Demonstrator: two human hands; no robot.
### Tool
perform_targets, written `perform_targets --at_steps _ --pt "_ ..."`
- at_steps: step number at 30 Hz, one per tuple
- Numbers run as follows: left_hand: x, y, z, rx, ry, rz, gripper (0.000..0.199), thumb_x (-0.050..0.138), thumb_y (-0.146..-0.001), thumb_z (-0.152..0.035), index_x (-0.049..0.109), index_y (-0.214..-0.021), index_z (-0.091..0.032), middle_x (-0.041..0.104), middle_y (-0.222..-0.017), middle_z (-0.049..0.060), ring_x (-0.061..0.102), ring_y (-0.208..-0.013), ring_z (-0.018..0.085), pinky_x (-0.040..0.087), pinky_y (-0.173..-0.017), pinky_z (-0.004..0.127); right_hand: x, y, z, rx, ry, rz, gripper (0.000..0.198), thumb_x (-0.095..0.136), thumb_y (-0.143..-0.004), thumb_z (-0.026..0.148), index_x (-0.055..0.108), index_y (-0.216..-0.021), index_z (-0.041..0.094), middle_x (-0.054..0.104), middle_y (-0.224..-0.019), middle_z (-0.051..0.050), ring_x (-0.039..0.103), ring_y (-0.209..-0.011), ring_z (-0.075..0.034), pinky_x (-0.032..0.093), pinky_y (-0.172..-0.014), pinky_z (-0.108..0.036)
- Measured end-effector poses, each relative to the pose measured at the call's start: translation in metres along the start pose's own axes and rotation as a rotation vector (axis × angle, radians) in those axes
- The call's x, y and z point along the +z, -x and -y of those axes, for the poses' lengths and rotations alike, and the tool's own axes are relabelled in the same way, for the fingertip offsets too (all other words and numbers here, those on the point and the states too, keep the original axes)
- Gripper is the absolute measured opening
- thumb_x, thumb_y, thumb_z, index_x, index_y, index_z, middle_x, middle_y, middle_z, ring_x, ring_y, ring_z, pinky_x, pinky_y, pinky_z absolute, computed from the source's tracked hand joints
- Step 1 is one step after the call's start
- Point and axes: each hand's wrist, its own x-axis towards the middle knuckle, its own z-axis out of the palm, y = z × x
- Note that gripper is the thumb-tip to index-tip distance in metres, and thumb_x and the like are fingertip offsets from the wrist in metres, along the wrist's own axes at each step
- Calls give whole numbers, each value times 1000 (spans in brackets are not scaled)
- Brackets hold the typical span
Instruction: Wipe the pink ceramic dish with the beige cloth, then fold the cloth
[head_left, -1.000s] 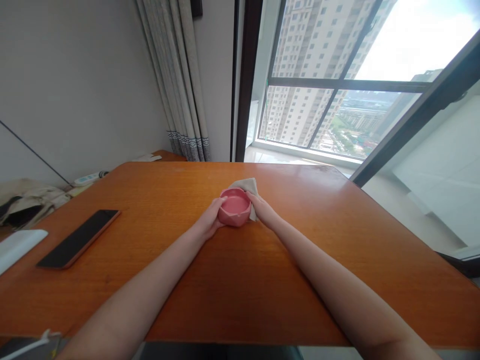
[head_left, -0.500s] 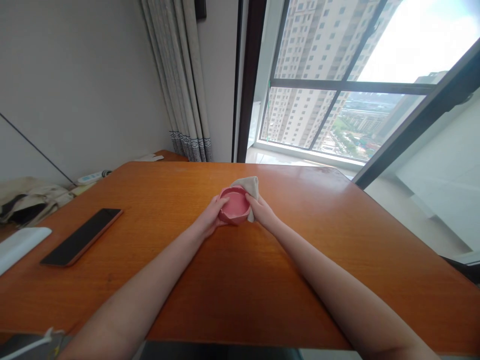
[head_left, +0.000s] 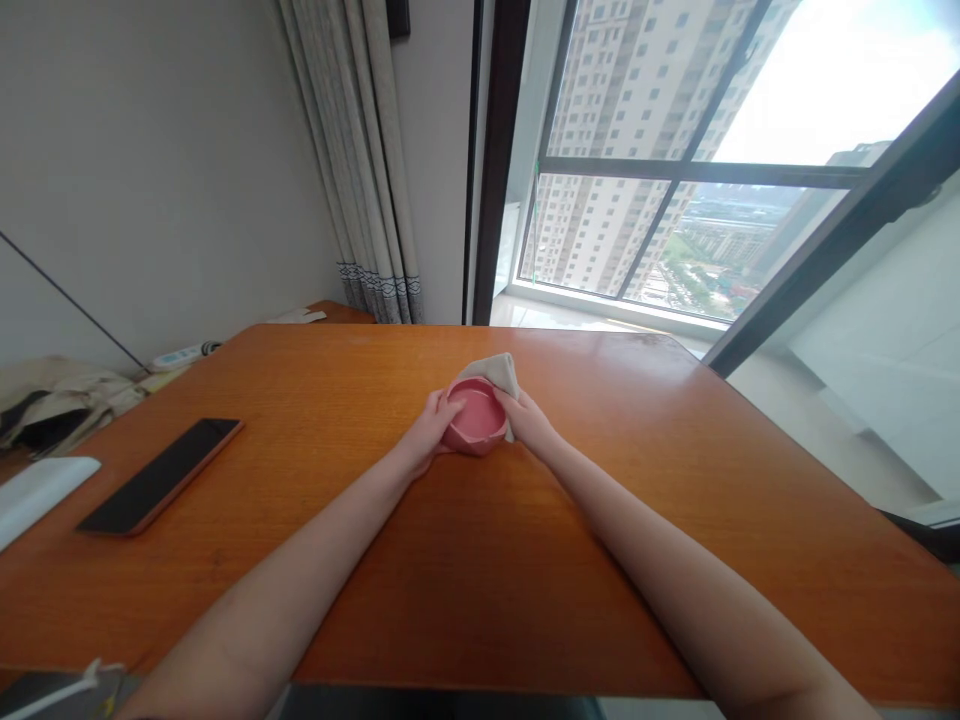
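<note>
A small pink bowl (head_left: pixel 478 416) with a faceted outer wall is tipped so its inside faces me, over the middle of the wooden table (head_left: pixel 480 570). My left hand (head_left: pixel 431 428) grips its left side, thumb over the rim. A pale grey cloth (head_left: pixel 491 370) is bunched against the bowl's far and right sides. My right hand (head_left: pixel 527 420) is closed on the cloth and presses it to the bowl's right edge, with the thumb near the rim. The fingers behind the bowl and cloth are hidden.
On the left of the table lies a dark phone-like slab (head_left: pixel 161 478) with a reddish edge. A white object (head_left: pixel 45 490) sits beside it at the table's edge. Fabric (head_left: pixel 67 400) and a power strip (head_left: pixel 180 357) are farther back left. A large window (head_left: pixel 697 180) stands beyond the table.
The bowl has shifted slightly right and toward me, and it has turned a little in my hands. The cloth's top edge has moved slightly left. Both hands keep their grip.
</note>
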Motion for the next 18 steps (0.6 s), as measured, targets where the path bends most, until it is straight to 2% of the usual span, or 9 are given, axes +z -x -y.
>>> perform_targets --at_steps 2,5,7,9,12,15,18 --pt "2 -1 4 73 6 -76 34 58 -79 -42 53 -107 -22 56 -118 7 55 -106 22 54 -76 31 13 7 -3 33 -64 -44 46 48 -80 49 60 -112 19 63 -117 -6 55 -113 -25 40 -99 -38" --pt "7 -1 14 187 158 -183 29 51 -84 -41 49 -106 -22 56 -115 6 56 -103 19 53 -78 29 36 22 -8 -25 -99 -175 53 44 -83 49 48 -127 19 53 -130 -7 48 -121 -21 33 -105 -36" --pt "10 2 18 210 225 -177 34 56 -81 -42 45 -108 -25 55 -117 5 58 -100 17 53 -79 30 40 28 -7 -81 -91 -216 54 44 -84 45 43 -131 19 49 -135 -7 45 -124 -19 30 -108 -35" --pt "10 4 16 166 208 -108 41 59 -78 -47 42 -109 -25 56 -115 5 60 -95 16 53 -79 31 32 25 -4 -126 -94 -217 50 44 -84 41 45 -130 19 51 -132 -6 47 -122 -19 32 -107 -35" --pt "5 4 6 10 101 11 50 55 -76 -58 45 -111 -23 60 -107 6 62 -86 16 53 -76 34 10 12 1 -145 -77 -170 43 45 -84 38 53 -122 20 59 -124 -3 52 -116 -21 37 -103 -36" --pt "-4 0 -3 -59 44 91 49 61 -74 -51 52 -114 -23 61 -110 8 62 -90 19 54 -73 33 -3 3 4 -109 -20 -33 38 51 -81 37 59 -114 21 63 -118 -2 54 -114 -23 38 -102 -37" --pt "-10 -4 -5 -51 29 33 43 62 -74 -40 58 -112 -21 62 -111 9 61 -92 20 54 -66 28 -2 2 2 -65 -54 80 38 58 -77 37 62 -112 21 64 -117 -1 53 -115 -23 37 -103 -36"
